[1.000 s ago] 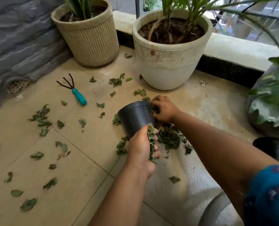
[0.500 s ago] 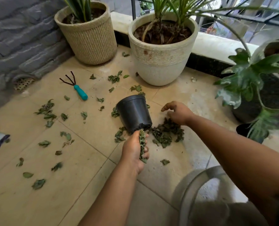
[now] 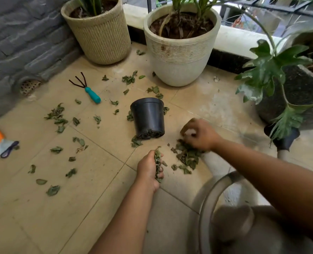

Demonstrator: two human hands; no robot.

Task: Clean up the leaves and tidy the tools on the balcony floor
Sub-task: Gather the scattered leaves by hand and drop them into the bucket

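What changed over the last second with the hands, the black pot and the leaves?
The right hand let go of the black pot and moved right onto the leaf pile. The left hand drew back from the pot, which now lies alone on the floor. The left hand's leaves and the hand rake stayed.

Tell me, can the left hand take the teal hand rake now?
Probably not yet. The left hand already grips a bunch of leaves. The hand rake lies apart by the wall, with only bare tiles and scattered leaves between.
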